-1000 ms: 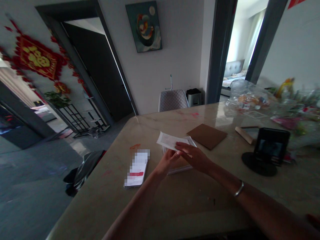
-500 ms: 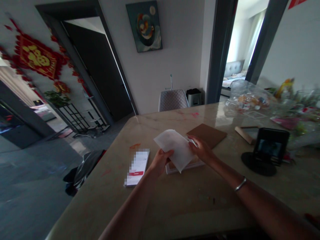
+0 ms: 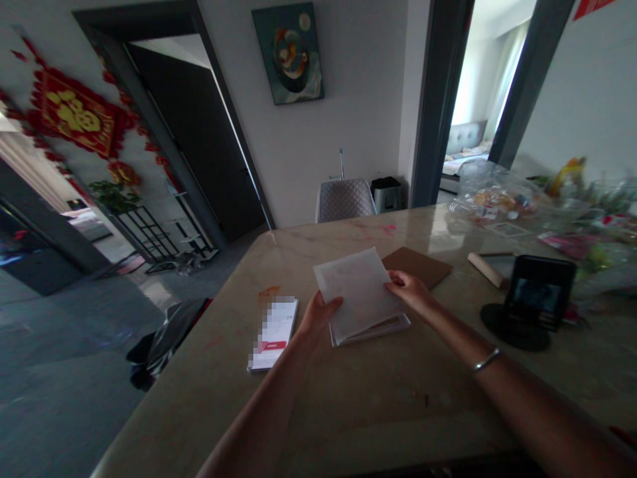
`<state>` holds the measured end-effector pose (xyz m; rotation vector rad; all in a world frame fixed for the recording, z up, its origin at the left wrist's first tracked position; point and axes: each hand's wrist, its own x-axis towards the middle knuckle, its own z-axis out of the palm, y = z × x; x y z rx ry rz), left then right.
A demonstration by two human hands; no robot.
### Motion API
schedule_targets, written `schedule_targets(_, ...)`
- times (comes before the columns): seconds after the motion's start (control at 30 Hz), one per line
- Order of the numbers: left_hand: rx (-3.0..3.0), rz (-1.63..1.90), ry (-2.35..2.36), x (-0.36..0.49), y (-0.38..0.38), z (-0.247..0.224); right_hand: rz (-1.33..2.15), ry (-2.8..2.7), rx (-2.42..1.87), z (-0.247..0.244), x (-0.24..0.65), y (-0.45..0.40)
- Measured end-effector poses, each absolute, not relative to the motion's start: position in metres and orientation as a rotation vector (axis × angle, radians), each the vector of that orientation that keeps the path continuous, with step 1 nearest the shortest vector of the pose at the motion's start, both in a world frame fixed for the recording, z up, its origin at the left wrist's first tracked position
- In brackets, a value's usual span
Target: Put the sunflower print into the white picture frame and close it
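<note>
A white translucent sheet (image 3: 355,285) is held between both hands, tilted a little above the table. My left hand (image 3: 321,313) pinches its left edge with the thumb on top. At its right edge, my right hand (image 3: 405,287) grips it, wearing a silver bangle on the wrist. Under the sheet, and partly hidden by it, lies a shallow box or frame with a white rim (image 3: 371,336); something brown shows inside. Behind my right hand a brown square board (image 3: 423,265) rests flat on the table.
A phone (image 3: 275,335) with a lit screen lies left of my left hand. To the right, a dark device on a round stand (image 3: 535,299) stands on the marble table (image 3: 368,411). A wooden-edged frame (image 3: 490,269) and plastic-wrapped items (image 3: 502,196) are farther back.
The sheet was curled and angled; now it is flatter and squared over the white-rimmed box. My right hand has shifted slightly right, still on the sheet's right side.
</note>
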<state>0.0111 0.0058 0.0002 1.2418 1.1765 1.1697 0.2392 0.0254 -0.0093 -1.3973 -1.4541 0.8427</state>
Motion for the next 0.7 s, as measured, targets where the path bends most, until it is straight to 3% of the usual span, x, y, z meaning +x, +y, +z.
schedule_targets(0.2, 1.56, 1.097, 1.583, 0.004, 0.017, -0.01, 0.845, -1.458, -1.418, -0.016, 0.241, 0.03)
schedule_targets(0.7, 1.852, 0.889, 1.812, 0.005, 0.01, 0.003, 0.497, -1.729, -1.663, -0.014, 0.236, 0.018)
